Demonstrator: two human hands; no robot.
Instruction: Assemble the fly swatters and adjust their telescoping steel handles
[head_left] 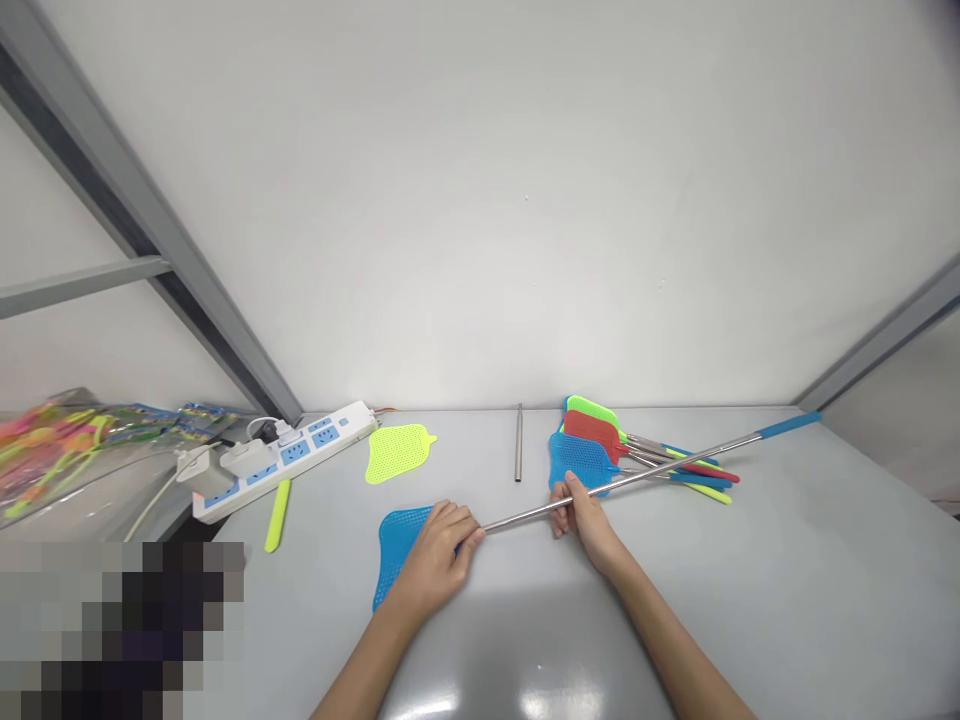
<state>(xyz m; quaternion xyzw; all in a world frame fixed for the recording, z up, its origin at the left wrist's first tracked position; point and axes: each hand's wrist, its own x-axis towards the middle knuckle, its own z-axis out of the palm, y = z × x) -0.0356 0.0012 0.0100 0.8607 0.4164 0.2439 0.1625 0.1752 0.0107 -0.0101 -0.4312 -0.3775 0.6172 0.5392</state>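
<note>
A blue fly swatter (399, 545) with a long, extended metal rod lies slantwise across the front of the table. My left hand (441, 555) is closed over its neck, where the perforated head meets the rod, and hides that joint. Farther along, my right hand (581, 515) pinches the rod between thumb and fingers. The rod runs on up to the right and ends in a blue grip. Behind my hands lie a loose yellow swatter head (399, 452), a short metal tube (518, 445) and a loose yellow handle grip (277, 516).
To the right, several retracted swatters in blue, red (592, 432) and green lie stacked under the long rod. A white power strip (292, 455) with plugs sits at the back left. Beyond it is a plastic bag (67, 450) of colourful parts. A wall and metal frame posts border the table.
</note>
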